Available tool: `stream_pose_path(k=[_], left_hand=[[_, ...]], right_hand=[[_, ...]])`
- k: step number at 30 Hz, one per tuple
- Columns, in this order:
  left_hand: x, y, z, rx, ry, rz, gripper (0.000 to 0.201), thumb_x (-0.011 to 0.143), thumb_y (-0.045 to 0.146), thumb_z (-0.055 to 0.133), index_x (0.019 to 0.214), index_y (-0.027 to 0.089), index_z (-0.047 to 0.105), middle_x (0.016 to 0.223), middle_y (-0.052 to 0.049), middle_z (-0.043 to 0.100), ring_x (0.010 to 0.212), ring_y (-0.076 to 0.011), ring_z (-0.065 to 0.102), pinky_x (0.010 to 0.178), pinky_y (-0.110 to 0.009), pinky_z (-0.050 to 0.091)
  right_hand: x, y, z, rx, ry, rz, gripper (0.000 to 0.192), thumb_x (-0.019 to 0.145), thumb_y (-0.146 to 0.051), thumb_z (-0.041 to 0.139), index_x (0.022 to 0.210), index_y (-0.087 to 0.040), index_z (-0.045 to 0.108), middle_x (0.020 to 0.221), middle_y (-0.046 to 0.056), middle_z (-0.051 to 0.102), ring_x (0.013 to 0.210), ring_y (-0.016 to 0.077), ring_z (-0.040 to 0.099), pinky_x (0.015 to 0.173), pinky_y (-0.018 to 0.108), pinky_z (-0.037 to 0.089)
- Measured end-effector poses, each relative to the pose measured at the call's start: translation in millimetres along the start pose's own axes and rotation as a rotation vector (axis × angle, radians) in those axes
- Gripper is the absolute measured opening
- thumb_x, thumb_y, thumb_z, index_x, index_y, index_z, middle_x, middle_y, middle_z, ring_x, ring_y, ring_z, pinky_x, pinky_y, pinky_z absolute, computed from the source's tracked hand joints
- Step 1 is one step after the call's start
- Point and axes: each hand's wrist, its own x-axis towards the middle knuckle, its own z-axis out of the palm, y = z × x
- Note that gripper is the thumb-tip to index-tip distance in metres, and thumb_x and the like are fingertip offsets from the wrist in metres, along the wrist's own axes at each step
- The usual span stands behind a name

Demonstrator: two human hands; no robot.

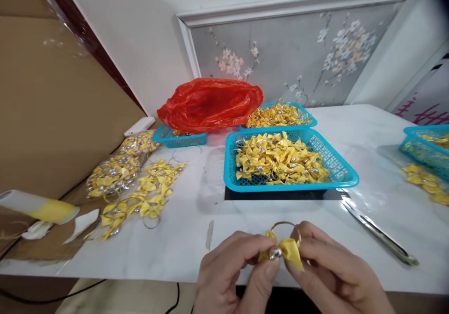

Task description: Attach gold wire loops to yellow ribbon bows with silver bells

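Between my two hands is a yellow ribbon bow (pixel 292 253) with a silver bell (pixel 275 253) at its middle and a loop of gold cord (pixel 283 224) above it. The thumb and forefinger of my left hand (pixel 235 269) pinch the bow at the bell side. My right hand (pixel 333 267) pinches the bow's right wing, its fingers bent close around it. Both hands are just over the table's front edge. Beyond them stands a blue basket (pixel 291 188) heaped with similar yellow bows (pixel 280 157).
Loose bows (pixel 154 188) and a bag of bows (pixel 114 171) lie at left, near a ribbon roll (pixel 38 206). Behind are a red plastic bag (pixel 210 103) and more blue baskets (pixel 185 140). Metal tweezers (pixel 379 234) lie at right, before another basket (pixel 426 153).
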Motion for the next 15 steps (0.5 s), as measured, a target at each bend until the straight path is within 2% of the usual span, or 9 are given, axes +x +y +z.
stream_pose_path(k=[3,7,11,15], left_hand=[[1.3,0.5,-1.0,0.068,-0.014,0.046,0.023,0.084,0.011,0.067,0.093,0.027,0.08,0.071,-0.001,0.074,0.061,-0.0156,0.066,0.062,-0.023,0.052],[5.2,1.3,-1.9,0.159,-0.061,0.074,0.024,0.088,0.007,0.061,0.09,0.025,0.077,0.068,0.002,0.072,0.06,-0.0125,0.066,0.061,-0.019,0.051],[9.9,2.3,-2.7,0.187,-0.125,0.104,0.019,0.084,0.012,0.069,0.098,0.023,0.074,0.08,0.0,0.076,0.065,-0.0139,0.069,0.062,-0.02,0.055],[11.8,2.7,-2.5,0.317,-0.128,0.121,0.01,0.086,0.012,0.068,0.091,0.02,0.072,0.079,0.0,0.074,0.067,-0.0132,0.068,0.063,-0.019,0.053]], right_hand=[[-2.5,-4.6,5.0,0.033,0.053,0.101,0.023,0.096,-0.025,0.057,0.074,-0.022,0.062,0.071,0.001,0.049,0.064,0.0142,0.05,0.055,0.023,0.045],[-4.0,-11.0,7.3,0.103,0.06,0.247,0.03,0.097,-0.036,0.055,0.072,-0.021,0.061,0.075,0.002,0.051,0.071,0.0169,0.053,0.062,0.026,0.048],[-2.2,-12.7,1.7,0.109,-0.024,0.275,0.029,0.097,-0.038,0.054,0.077,-0.02,0.064,0.076,0.002,0.05,0.07,0.017,0.052,0.063,0.026,0.048],[0.0,-13.3,-1.9,0.103,-0.059,0.298,0.031,0.099,-0.038,0.053,0.076,-0.019,0.061,0.077,0.002,0.05,0.071,0.0166,0.05,0.063,0.026,0.049]])
